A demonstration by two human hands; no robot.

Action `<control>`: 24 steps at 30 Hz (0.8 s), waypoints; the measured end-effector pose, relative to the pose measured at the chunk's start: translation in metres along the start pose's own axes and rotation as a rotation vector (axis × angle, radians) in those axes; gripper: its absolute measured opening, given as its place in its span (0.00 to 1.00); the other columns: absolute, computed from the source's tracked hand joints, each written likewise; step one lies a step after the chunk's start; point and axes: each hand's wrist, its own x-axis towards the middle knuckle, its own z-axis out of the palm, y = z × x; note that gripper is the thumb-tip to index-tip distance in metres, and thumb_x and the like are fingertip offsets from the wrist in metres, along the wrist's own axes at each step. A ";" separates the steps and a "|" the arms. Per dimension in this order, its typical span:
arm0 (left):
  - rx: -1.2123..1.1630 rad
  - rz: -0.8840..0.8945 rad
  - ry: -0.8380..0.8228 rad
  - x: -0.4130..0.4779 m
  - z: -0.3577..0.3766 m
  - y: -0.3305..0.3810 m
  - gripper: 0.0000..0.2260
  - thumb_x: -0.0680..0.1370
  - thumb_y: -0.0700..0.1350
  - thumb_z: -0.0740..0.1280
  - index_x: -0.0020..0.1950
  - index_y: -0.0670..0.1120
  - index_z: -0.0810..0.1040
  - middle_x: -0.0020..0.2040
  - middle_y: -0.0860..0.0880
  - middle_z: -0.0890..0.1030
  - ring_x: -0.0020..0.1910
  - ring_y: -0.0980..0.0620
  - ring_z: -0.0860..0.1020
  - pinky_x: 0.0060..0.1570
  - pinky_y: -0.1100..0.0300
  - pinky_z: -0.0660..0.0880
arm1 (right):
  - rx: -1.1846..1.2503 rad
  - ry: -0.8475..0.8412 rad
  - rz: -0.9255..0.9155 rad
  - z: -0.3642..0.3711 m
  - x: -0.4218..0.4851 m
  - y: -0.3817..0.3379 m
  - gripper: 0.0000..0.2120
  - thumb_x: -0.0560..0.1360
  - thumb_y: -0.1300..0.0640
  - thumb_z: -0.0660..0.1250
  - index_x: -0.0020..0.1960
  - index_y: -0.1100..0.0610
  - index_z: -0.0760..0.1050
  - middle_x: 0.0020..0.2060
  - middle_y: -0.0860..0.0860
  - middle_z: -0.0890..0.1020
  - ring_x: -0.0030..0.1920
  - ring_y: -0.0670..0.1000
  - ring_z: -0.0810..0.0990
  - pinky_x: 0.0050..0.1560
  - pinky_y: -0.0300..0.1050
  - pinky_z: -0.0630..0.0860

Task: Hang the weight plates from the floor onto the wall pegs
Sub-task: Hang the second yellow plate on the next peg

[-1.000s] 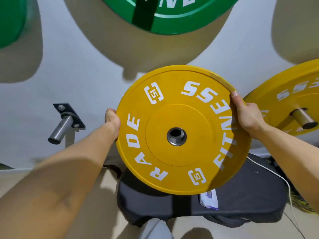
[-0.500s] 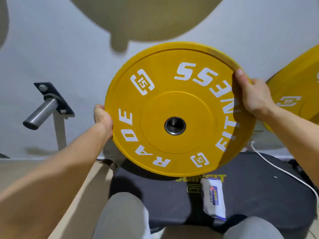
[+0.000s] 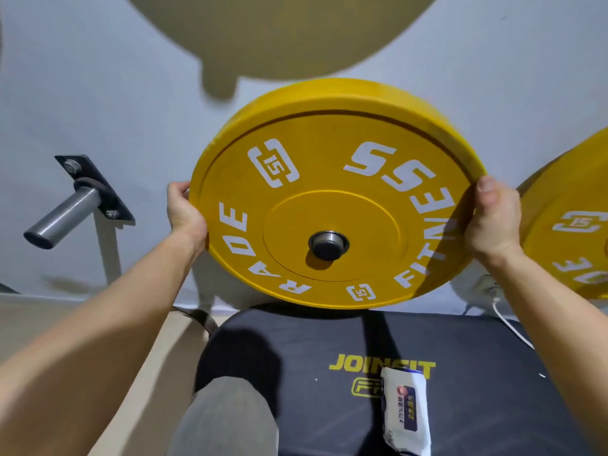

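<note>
Pale grey wall point(image 3: 98, 93) fills the upper view, with beige floor point(image 3: 154, 357) at its foot. Your yellow plate point(image 3: 329, 199) stands upright before that wall, its lettered face toward you. At its hub the grey end of a peg point(image 3: 329, 246) shows through the centre hole, so the plate is on the peg.

Your left hand point(image 3: 184, 209) grips the plate's left rim, thumb at the near edge and fingers curled round behind, out of sight. Your right hand point(image 3: 493, 222) grips the right rim likewise, thumb upright along the front edge and fingers hidden behind the plate. Both forearms reach up and forward, with the wrists about level with the hub.

Left of the plate, well apart, an empty peg point(image 3: 62, 218) juts from a dark bracket point(image 3: 95, 185) bolted to the wall. Right of the plate, just beside your right hand, a second plate point(image 3: 572, 232), also yellow, is cut off by the frame edge. Its support cannot be seen.

Below the plate lies a black mat point(image 3: 296, 340) with yellow lettering, and a white packet point(image 3: 406, 413) rests on it. A white cable point(image 3: 513, 330) crosses the mat below and right of the plate. Your leg point(image 3: 227, 419), in grey cloth, is below the plate at the mat's left side. Above the plate a large round shadow point(image 3: 279, 34) lies on the wall.
</note>
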 end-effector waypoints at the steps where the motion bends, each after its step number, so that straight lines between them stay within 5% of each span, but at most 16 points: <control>1: -0.004 0.012 -0.020 0.005 0.004 0.000 0.28 0.83 0.48 0.53 0.21 0.50 0.68 0.20 0.55 0.72 0.18 0.58 0.70 0.23 0.68 0.65 | 0.001 0.011 0.004 0.003 0.003 0.002 0.21 0.76 0.35 0.47 0.29 0.37 0.68 0.27 0.47 0.63 0.29 0.46 0.60 0.30 0.37 0.58; 3: -0.034 -0.001 -0.036 0.013 0.016 0.003 0.30 0.82 0.49 0.55 0.18 0.49 0.68 0.21 0.54 0.73 0.20 0.56 0.71 0.24 0.68 0.66 | -0.024 0.030 0.035 0.009 0.012 0.004 0.22 0.75 0.33 0.46 0.30 0.44 0.65 0.27 0.48 0.61 0.30 0.50 0.58 0.30 0.39 0.58; 7: -0.012 0.025 0.119 0.038 0.031 0.004 0.15 0.75 0.57 0.64 0.35 0.49 0.69 0.34 0.50 0.77 0.33 0.50 0.75 0.38 0.58 0.72 | -0.102 0.029 0.056 0.023 0.027 0.013 0.35 0.69 0.20 0.40 0.32 0.52 0.54 0.27 0.49 0.59 0.31 0.51 0.57 0.36 0.54 0.50; 10: 0.007 0.116 0.214 0.040 0.043 0.002 0.15 0.79 0.50 0.63 0.34 0.48 0.68 0.29 0.54 0.73 0.30 0.53 0.72 0.35 0.61 0.69 | -0.099 0.034 0.073 0.031 0.036 0.022 0.35 0.69 0.20 0.40 0.32 0.53 0.55 0.27 0.49 0.60 0.31 0.53 0.59 0.37 0.49 0.47; 17: 0.112 0.127 0.200 0.048 0.046 -0.009 0.14 0.81 0.50 0.59 0.36 0.50 0.65 0.32 0.52 0.72 0.31 0.54 0.71 0.35 0.60 0.69 | -0.096 0.085 0.087 0.035 0.033 0.021 0.36 0.67 0.18 0.39 0.32 0.51 0.57 0.28 0.47 0.63 0.35 0.53 0.62 0.37 0.53 0.52; 24: 0.277 0.182 0.206 0.042 0.046 -0.008 0.15 0.82 0.50 0.56 0.35 0.49 0.63 0.32 0.51 0.71 0.31 0.54 0.70 0.36 0.58 0.68 | -0.060 0.101 0.145 0.035 0.031 0.019 0.26 0.71 0.30 0.44 0.32 0.52 0.58 0.29 0.47 0.64 0.33 0.52 0.62 0.31 0.33 0.59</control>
